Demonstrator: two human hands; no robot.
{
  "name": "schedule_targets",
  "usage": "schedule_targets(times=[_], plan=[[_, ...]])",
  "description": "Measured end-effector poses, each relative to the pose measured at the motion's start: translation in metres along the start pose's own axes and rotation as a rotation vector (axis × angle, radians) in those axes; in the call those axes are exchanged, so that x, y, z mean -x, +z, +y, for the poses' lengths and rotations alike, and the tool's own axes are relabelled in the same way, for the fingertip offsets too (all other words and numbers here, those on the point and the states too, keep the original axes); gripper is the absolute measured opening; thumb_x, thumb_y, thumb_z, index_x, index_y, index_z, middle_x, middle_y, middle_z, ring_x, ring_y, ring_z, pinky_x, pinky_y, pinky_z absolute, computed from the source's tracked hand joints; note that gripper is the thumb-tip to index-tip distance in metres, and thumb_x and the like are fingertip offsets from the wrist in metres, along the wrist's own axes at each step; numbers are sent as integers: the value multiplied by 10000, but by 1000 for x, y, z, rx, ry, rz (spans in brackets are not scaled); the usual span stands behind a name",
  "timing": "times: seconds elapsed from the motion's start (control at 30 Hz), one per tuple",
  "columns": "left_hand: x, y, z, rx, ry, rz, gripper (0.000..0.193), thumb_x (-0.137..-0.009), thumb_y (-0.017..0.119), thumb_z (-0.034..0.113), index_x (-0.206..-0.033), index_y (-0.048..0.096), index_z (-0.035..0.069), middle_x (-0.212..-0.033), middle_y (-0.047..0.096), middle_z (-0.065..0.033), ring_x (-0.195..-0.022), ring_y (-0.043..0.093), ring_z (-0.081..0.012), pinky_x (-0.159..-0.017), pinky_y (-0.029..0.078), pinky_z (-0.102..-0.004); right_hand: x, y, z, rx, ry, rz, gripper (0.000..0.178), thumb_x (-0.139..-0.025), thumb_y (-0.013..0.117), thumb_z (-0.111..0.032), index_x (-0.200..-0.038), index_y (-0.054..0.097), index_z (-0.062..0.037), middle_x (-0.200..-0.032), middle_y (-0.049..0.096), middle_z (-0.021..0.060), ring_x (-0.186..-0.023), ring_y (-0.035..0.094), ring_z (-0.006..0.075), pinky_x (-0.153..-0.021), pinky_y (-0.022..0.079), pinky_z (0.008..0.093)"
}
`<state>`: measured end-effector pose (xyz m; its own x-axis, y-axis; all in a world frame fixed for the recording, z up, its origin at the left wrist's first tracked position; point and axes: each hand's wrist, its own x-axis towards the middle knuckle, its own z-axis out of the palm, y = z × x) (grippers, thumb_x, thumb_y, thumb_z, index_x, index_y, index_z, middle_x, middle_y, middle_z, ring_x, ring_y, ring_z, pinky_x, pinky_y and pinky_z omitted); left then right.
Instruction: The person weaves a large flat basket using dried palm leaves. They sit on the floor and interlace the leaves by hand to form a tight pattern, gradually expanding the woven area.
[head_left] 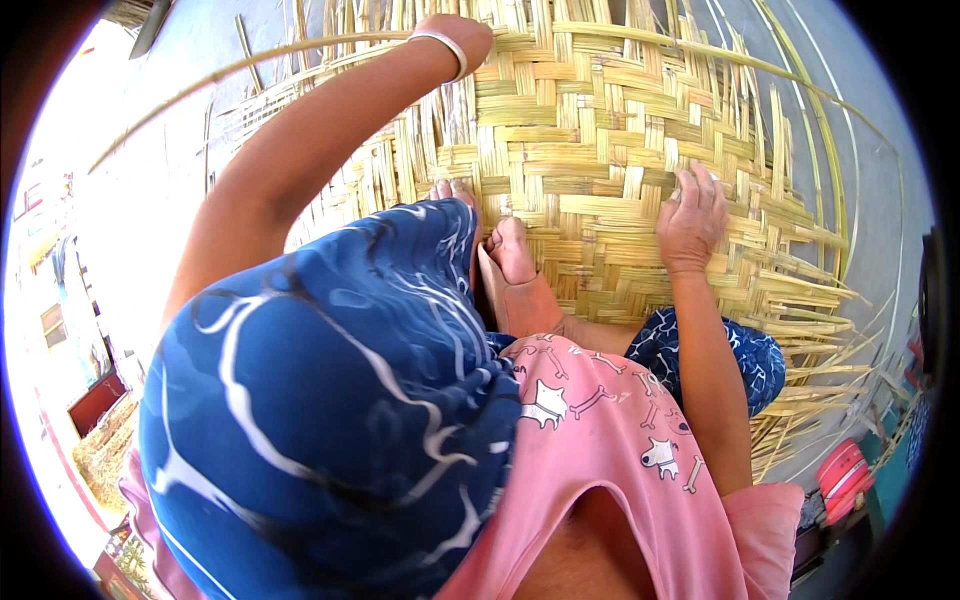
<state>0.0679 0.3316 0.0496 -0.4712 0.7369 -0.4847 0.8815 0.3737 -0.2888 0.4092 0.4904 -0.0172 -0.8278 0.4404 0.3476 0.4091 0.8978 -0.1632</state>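
Observation:
A large mat of flat yellow-green split-cane strips, woven over and under, lies below me. My left hand, with a pale bangle at the wrist, is closed at the mat's far part. A long cane strip runs out of it to the left, and a strip continues across the mat to the right; the fingertips are hidden. Fingers lying on the weave, my right hand rests on the mat's right side, with no strip visibly gripped.
My bare foot is on the mat between the hands. Loose strip ends fan out from the right edge, and long thin strips lie on the grey floor. A red striped bundle sits at the lower right.

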Motion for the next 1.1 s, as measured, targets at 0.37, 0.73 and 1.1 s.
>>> schedule_targets(times=[0.37, 0.73, 1.1], plan=[[16, 5, -7, 58, 28, 114, 154, -854, 489, 47, -985, 567, 30, -957, 646, -157, -867, 648, -316, -728, 526, -419, 0, 2, 0, -13, 25, -2, 366, -796, 544, -103, -1159, 525, -140, -1287, 480, 48, -1182, 420, 319, -1000, 315, 454], [14, 7, -7, 162, -28, 116, 172, -872, 471, 33, -1026, 543, 7, -974, 639, -168, -882, 651, -319, -749, 529, -405, 1, 2, 0, 10, 21, 1, 386, -780, 546, -101, -1162, 517, -146, -1284, 480, 49, -1182, 420, 318, -1004, 315, 456], [-16, 19, -25, 302, -281, 144, 194, -899, 440, 94, -1028, 566, 24, -971, 646, -186, -824, 665, -325, -711, 533, -445, 1, 2, 0, 27, 10, 21, 371, -781, 543, -99, -1149, 527, -143, -1283, 482, 45, -1183, 422, 311, -995, 324, 451]])
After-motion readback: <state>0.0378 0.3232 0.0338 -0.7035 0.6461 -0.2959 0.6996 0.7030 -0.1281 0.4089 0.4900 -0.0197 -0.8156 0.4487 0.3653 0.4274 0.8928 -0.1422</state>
